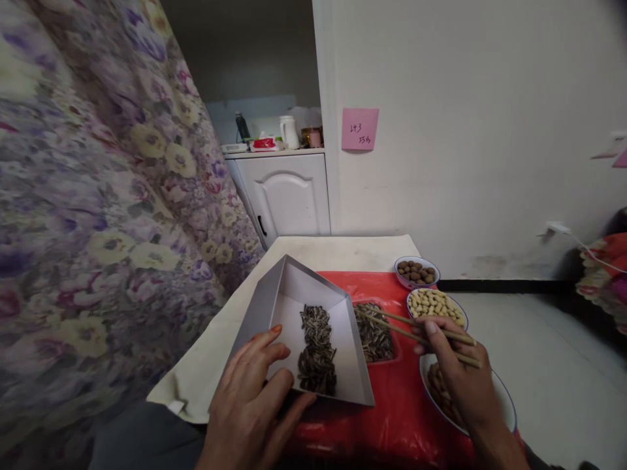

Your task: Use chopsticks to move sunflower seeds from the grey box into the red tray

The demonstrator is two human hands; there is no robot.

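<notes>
My left hand [257,391] grips the near left edge of a grey-white open box [289,307], its fingers over the wall and its thumb along the near side. The box sits tilted, with striped sunflower seeds [317,349] in a long heap inside. My right hand [458,369] is closed around a pair of wooden chopsticks [399,329]. Their tips point left, over more sunflower seeds [375,336] in a shallow red tray [398,352] beside the box. Below my right hand, a bowl [504,398] with brown nuts is partly hidden.
A bowl of pale peanuts or similar nuts [435,305] and a bowl of round brown nuts [415,272] stand behind my right hand. Red plastic [337,282] covers part of the table's cream cloth [353,247]. A floral curtain [122,215] hangs left; a white cabinet [287,196] stands behind.
</notes>
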